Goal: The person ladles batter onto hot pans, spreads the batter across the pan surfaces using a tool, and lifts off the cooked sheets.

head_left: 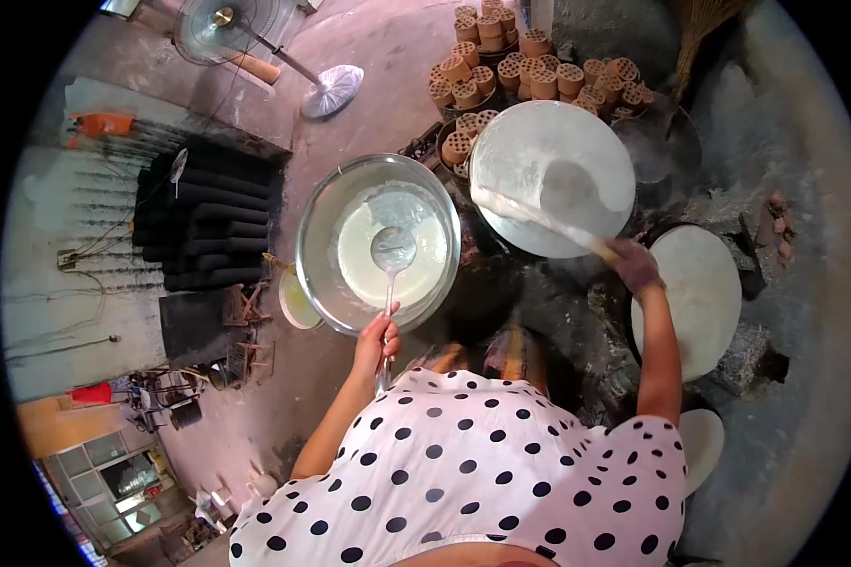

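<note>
My left hand (pixel 378 342) is closed around the handle of a metal ladle (pixel 393 249), whose bowl is over the pale liquid (pixel 357 248) in a wide metal basin (pixel 314 236). My right hand (pixel 633 266), in a dark glove, grips a long pale stick (pixel 539 216) that lies across a round white surface (pixel 515 142). A darker round patch shows on that surface. Below and right of my right hand is a second round white surface (pixel 695 302).
Perforated clay-coloured cylinders (pixel 544 83) are piled behind the round surface. A standing fan (pixel 334 92) is at the upper left, and black rolls (pixel 208 222) are stacked at the left. A green-yellow container (pixel 298 304) sits beside the basin. Rough blocks (pixel 755 359) lie at the right.
</note>
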The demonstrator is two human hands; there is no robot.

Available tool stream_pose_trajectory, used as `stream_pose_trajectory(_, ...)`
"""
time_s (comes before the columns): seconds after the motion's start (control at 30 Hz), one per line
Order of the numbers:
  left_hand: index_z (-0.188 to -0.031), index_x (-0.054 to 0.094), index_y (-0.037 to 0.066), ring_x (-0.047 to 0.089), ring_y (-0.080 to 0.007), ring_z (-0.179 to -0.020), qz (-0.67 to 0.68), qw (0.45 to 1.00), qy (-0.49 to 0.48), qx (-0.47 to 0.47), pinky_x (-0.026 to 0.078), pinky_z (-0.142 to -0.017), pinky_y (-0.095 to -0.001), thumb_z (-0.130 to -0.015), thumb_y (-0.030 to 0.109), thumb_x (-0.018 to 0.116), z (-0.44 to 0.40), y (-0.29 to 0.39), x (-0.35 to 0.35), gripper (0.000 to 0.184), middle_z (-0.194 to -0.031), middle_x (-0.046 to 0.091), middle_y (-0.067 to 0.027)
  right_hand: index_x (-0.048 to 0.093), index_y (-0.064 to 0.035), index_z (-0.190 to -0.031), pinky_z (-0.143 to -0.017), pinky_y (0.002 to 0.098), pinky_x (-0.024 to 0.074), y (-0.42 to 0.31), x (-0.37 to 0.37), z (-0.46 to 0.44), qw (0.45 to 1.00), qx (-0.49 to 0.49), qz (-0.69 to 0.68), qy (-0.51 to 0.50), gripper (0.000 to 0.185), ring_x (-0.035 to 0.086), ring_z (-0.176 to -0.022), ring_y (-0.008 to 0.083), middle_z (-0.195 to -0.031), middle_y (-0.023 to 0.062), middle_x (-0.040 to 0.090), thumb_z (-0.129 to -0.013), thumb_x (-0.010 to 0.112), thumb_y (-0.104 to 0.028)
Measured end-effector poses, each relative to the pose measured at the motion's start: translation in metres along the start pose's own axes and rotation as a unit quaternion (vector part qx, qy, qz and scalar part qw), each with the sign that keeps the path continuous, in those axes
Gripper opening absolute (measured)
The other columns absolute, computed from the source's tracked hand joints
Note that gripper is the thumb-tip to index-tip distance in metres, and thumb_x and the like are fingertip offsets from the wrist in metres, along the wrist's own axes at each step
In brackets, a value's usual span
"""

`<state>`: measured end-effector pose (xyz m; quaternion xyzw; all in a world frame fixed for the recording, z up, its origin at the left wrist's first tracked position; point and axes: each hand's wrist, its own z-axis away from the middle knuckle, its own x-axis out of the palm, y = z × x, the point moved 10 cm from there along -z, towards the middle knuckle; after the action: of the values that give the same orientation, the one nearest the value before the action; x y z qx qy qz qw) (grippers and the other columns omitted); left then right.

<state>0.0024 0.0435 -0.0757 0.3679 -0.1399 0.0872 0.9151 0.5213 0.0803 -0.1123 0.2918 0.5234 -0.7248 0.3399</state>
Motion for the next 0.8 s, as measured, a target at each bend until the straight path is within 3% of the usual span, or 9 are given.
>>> stream_pose_trajectory(0.07,-0.139,0.036,0.004,0.035,-0.0045,-0.043,0.002,1.0,-0.002,-0.006,0.035,-0.036,-0.0208,-0.1,0.019,0.037,0.003,0.005,-0.007,0.042,-0.064,0.038,0.0047,0.054,-0.0146,-0.131,-0.094,0.0354,0.045,0.038,0.008,0.048,0.986,0.055,-0.154,-0.001,0.048,0.058,-0.111,0.0267,-0.124,0.0115,0.06,-0.084,0.062,-0.02)
stream_pose_trajectory(0.13,-0.14,0.036,0.005,0.035,-0.0046,-0.043,-0.001,1.0,-0.011,-0.008,0.035,-0.037,-0.0212,-0.1,0.019,0.036,0.002,0.007,-0.02,0.042,-0.064,0.038,0.0048,0.051,-0.0122,-0.134,-0.096,0.0323,0.0441,0.081,0.04,0.068,0.925,-0.015,-0.346,0.158,0.048,0.058,-0.113,0.0242,-0.125,0.0111,0.059,-0.087,0.059,-0.016)
stream_pose_trajectory(0.17,-0.139,0.037,0.005,0.035,-0.0046,-0.043,0.004,1.0,-0.019,-0.011,0.036,-0.037,-0.0213,-0.1,0.019,0.036,0.0,0.007,-0.024,0.042,-0.064,0.038,0.0049,0.048,-0.0096,-0.136,-0.098,0.0321,0.0438,0.011,0.018,0.078,0.968,-0.02,-0.094,0.232,0.046,0.058,-0.114,0.0238,-0.124,0.013,0.059,-0.09,0.056,-0.014)
stream_pose_trajectory(0.2,-0.139,0.037,0.005,0.035,-0.0046,-0.043,0.008,0.999,-0.03,-0.014,0.036,-0.037,-0.0215,-0.1,0.019,0.036,-0.003,0.007,-0.029,0.042,-0.064,0.038,0.005,0.053,-0.0053,-0.128,-0.089,0.0367,0.0498,-0.043,0.045,0.074,0.903,-0.118,0.243,0.334,0.036,0.062,-0.103,0.0259,-0.111,0.0147,0.063,-0.092,0.052,-0.012)
stream_pose_trajectory(0.3,-0.138,0.039,0.007,0.035,-0.0046,-0.042,0.017,0.997,-0.062,-0.031,0.036,-0.037,-0.0221,-0.1,0.02,0.037,-0.012,0.006,-0.044,0.04,-0.064,0.039,0.0052,0.055,-0.0065,-0.098,-0.06,0.0357,0.0448,-0.101,0.158,-0.004,0.949,0.052,-0.116,0.288,0.023,0.056,-0.067,0.021,-0.079,0.0095,0.056,-0.092,0.052,-0.028)
stream_pose_trajectory(0.4,-0.137,0.04,0.005,0.036,-0.0057,-0.043,0.029,0.996,-0.074,-0.038,0.035,-0.038,-0.0218,-0.098,0.017,0.039,-0.011,0.013,-0.06,0.041,-0.066,0.041,0.0039,0.056,-0.0067,-0.075,-0.039,0.0353,0.0404,-0.176,0.231,-0.019,0.813,0.306,-0.458,0.187,0.036,0.05,-0.04,0.0185,-0.054,0.0059,0.051,-0.09,0.052,-0.039)
stream_pose_trajectory(0.47,-0.138,0.039,0.004,0.036,-0.006,-0.043,0.027,0.996,-0.078,-0.043,0.034,-0.038,-0.0216,-0.099,0.017,0.039,-0.002,0.023,-0.071,0.041,-0.066,0.041,0.0034,0.056,-0.0068,-0.072,-0.039,0.0348,0.0403,-0.102,0.277,-0.018,0.832,0.298,-0.394,0.253,0.035,0.05,-0.04,0.0184,-0.054,0.0056,0.052,-0.089,0.053,-0.038)
stream_pose_trajectory(0.6,-0.138,0.039,0.003,0.037,-0.0064,-0.043,0.015,0.997,-0.076,-0.025,0.034,-0.037,-0.0214,-0.099,0.016,0.038,0.009,0.033,-0.111,0.042,-0.066,0.041,0.0022,0.055,-0.0051,-0.071,-0.036,0.036,0.038,-0.161,0.206,0.041,0.709,0.349,-0.519,0.325,0.034,0.053,-0.04,0.0212,-0.053,0.0081,0.054,-0.088,0.054,-0.035)
stream_pose_trajectory(0.8,-0.137,0.04,0.004,0.036,-0.0055,-0.042,-0.029,0.996,-0.079,-0.027,0.034,-0.036,-0.0212,-0.1,0.017,0.037,0.011,0.047,-0.139,0.04,-0.064,0.039,0.0037,0.062,-0.0034,-0.075,-0.045,0.0384,0.0446,-0.183,0.256,-0.075,0.846,0.275,-0.366,0.273,0.038,0.058,-0.047,0.0246,-0.062,0.0129,0.06,-0.085,0.051,-0.038)
